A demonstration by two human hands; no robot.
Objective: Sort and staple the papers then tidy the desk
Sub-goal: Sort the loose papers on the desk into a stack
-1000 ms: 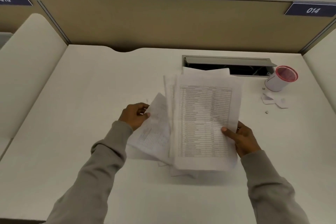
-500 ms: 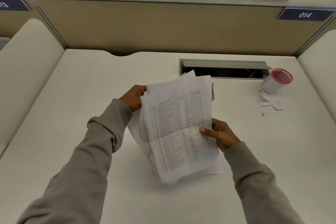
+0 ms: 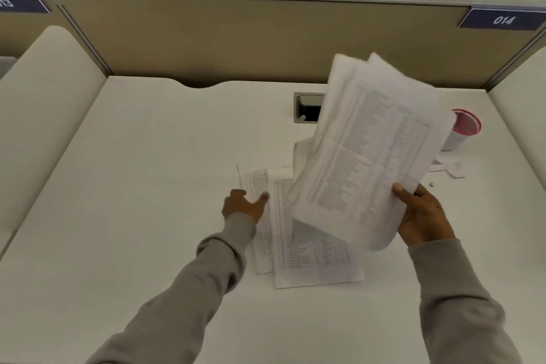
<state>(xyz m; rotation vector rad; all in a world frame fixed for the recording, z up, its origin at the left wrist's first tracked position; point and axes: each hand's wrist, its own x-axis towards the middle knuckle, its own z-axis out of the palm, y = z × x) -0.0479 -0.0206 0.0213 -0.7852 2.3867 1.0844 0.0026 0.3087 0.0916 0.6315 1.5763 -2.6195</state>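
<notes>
Above desk (image 3: 147, 186), right hand (image 3: 422, 216) grips papers (image 3: 369, 151).

Two sheets (image 3: 310, 245) lie overlapped on the desk (image 3: 133, 186), near its middle. A cup (image 3: 462, 130) stands far right, with paper scraps (image 3: 456, 170) just before it. A cable slot (image 3: 307, 108) sits behind the sheets.

A white cylindrical cup with a red rim (image 3: 462, 130) stands beyond the right hand; white paper scraps (image 3: 453, 169) lie beside it. A rectangular metal cable slot (image 3: 307, 107) sits beyond both hands.
</notes>
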